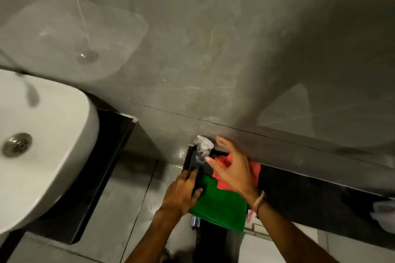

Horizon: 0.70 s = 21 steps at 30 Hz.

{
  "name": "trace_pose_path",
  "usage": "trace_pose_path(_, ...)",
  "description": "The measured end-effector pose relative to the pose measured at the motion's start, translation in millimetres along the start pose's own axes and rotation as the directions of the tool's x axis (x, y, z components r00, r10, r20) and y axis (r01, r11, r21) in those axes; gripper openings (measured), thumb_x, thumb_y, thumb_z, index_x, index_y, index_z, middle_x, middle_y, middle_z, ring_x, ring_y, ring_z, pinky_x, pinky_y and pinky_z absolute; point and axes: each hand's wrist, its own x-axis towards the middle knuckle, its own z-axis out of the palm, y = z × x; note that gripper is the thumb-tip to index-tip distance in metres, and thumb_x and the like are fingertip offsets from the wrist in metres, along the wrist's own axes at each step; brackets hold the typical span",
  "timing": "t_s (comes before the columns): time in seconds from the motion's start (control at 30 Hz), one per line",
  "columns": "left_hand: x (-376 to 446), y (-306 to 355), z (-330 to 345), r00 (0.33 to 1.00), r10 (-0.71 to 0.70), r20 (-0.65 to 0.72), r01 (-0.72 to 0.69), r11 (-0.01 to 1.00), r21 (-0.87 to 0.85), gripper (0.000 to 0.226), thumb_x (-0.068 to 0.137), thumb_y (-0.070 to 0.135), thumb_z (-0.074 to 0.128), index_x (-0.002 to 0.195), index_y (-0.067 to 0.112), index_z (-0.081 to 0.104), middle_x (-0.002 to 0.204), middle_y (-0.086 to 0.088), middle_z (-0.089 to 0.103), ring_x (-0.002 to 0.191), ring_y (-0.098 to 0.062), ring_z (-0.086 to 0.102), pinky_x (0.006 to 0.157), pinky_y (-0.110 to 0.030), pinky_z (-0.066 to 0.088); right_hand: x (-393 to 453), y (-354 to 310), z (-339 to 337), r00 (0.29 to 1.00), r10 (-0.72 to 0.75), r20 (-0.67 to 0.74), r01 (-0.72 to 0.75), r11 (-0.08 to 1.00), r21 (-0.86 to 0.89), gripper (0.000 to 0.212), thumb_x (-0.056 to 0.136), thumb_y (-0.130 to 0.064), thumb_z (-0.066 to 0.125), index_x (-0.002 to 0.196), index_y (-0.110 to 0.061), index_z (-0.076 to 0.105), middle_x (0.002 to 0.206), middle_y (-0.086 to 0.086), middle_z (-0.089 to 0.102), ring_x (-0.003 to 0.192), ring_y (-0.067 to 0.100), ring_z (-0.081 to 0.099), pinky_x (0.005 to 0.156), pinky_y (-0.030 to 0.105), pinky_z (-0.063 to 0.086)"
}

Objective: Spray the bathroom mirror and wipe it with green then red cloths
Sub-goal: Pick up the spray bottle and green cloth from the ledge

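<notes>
A: Looking at the mirror (213,38) first, the big grey pane above the ledge: it shows smears and a hazy reflection of the basin, so I'd judge it neither sprayed nor wiped yet.

B: And the white sink (42,134) at the left?

A: It has no part in the job. The things that matter sit on the dark counter (299,190) running under the mirror's lower edge.

B: Which are?

A: The green cloth (220,207), folded flat at the near edge, the red cloth (254,170) lying beyond it and partly under the reaching hand, and the clear spray bottle (202,149) standing upright at the far left corner.

B: The hands?

A: The left hand (181,192) rests on the counter's left end, fingers curled around a dark object I can't identify. The right hand (230,166) hovers over the red cloth, fingers spread wide and holding nothing, its fingertips just beside the bottle.

B: So how far along?

A: At the very start, I'd say. Spraying, the green wipe, and the red wipe all remain.
</notes>
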Motion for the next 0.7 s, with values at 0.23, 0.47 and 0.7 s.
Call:
trace_pose_path(0.23, 36, 3, 48, 0.96, -0.279, -0.033, 0.267, 0.942, -0.206, 0.083, 0.086, 0.033, 0.073, 0.151, 0.014, 0.025, 0.148, -0.011, 0.039, 0.126, -0.033, 0.057, 0.103, -0.042, 0.052, 50, 20, 46, 0.938, -0.293, 0.186, 0.318, 0.939, -0.127, 0.061, 0.087, -0.037, 0.079, 0.141, -0.012, 0.063, 0.134, 0.005, 0.073, 0.123, 0.016, 0.07, 0.11, 0.029, 0.054)
trace_pose_path(0.47, 46, -5, 55, 0.957, -0.291, 0.008, 0.263, 0.853, -0.451, 0.043, 0.086, 0.028, 0.072, 0.125, 0.011, 0.062, 0.12, -0.011, 0.069, 0.108, -0.026, 0.066, 0.084, -0.026, 0.055, 58, 17, 74, 0.958, -0.282, 0.044, 0.285, 0.955, -0.083, 0.058, 0.097, -0.054, 0.057, 0.127, -0.006, 0.067, 0.114, 0.007, 0.075, 0.103, 0.017, 0.071, 0.091, 0.036, 0.06)
trace_pose_path(0.7, 4, 1, -116, 0.986, 0.164, -0.003, -0.143, 0.852, -0.504, 0.037, 0.083, 0.022, 0.081, 0.113, 0.002, 0.072, 0.11, -0.013, 0.073, 0.098, -0.017, 0.066, 0.094, -0.034, 0.051, 68, -110, 22, 0.83, -0.529, -0.175, 0.548, 0.833, 0.08, 0.057, 0.103, -0.057, 0.042, 0.123, -0.009, 0.064, 0.114, -0.002, 0.063, 0.098, 0.009, 0.066, 0.084, 0.03, 0.056)
